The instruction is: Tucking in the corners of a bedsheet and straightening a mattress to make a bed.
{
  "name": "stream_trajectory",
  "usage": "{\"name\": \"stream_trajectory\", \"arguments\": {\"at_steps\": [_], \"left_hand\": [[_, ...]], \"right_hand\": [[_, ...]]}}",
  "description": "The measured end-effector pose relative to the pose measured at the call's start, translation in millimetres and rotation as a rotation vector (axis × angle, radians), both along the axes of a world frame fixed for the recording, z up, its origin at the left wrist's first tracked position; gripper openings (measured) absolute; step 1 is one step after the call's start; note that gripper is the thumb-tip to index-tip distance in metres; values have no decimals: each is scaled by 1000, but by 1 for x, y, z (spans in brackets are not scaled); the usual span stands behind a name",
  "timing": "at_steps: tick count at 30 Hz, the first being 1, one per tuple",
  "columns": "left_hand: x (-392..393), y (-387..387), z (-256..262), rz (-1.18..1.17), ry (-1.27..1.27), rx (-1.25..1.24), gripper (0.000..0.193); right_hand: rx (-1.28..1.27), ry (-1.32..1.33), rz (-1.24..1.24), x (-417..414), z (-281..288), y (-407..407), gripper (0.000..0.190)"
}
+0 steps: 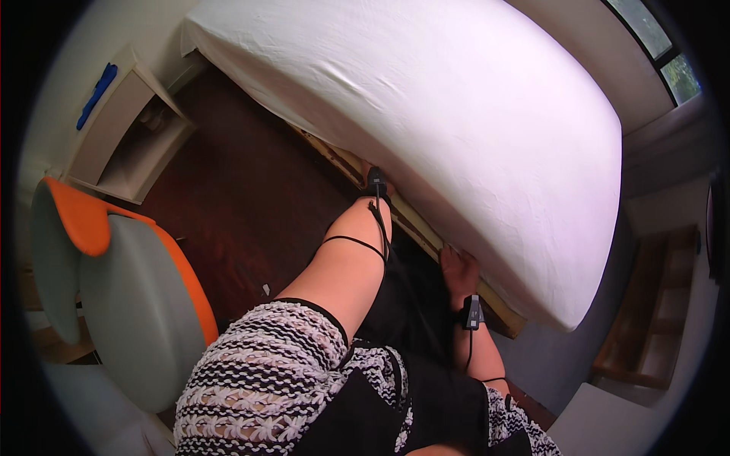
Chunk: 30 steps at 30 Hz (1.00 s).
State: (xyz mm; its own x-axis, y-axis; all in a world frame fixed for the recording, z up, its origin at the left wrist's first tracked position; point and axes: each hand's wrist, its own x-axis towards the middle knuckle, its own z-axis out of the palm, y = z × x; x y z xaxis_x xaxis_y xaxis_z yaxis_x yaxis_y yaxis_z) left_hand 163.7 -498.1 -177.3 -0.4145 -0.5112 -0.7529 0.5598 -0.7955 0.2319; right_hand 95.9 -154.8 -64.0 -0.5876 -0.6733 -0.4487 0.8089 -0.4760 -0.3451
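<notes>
A mattress point(456, 114) in a white fitted sheet lies before me on a yellowish bed base point(505, 310) with a worn, chipped edge. My left hand point(379, 181) reaches to the mattress's lower side edge, its fingers mostly hidden by the wrist device and the sheet. Nearer the mattress corner, my right hand point(461, 272) is at the same edge, with its fingertips tucked in by the sheet. How firmly either hand grips cannot be seen. Each wrist carries a small black device with a cable, the left one point(376, 178) and the right one point(473, 312).
On the left stands a grey and orange chair point(128, 319). Beyond it is a pale bedside cabinet point(108, 145) with a blue object point(97, 96) on top. A small white scrap point(266, 289) lies on the dark reddish floor point(239, 228). At right is a wooden shelf unit point(639, 308).
</notes>
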Motion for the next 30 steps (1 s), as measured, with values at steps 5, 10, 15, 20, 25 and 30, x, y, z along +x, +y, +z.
{"name": "stream_trajectory", "arguments": {"at_steps": [5,10,15,20,25,30], "left_hand": [[-2,-6,-2,9,1,-44,33],[7,-5,-7,-8,-9,-66,32],[5,-12,-2,-42,3,-118,31],[7,-10,-2,-110,-9,-190,30],[15,-9,4,-193,-29,-251,29],[18,-3,15,-270,-51,-304,28]], "right_hand": [[352,-274,196,22,6,-26,33],[157,-95,134,36,3,-69,29],[-74,-68,129,19,-15,-89,30],[-26,-117,147,17,-14,-89,29],[12,-117,150,15,-20,-90,32],[-51,-153,142,9,-26,-86,37]]}}
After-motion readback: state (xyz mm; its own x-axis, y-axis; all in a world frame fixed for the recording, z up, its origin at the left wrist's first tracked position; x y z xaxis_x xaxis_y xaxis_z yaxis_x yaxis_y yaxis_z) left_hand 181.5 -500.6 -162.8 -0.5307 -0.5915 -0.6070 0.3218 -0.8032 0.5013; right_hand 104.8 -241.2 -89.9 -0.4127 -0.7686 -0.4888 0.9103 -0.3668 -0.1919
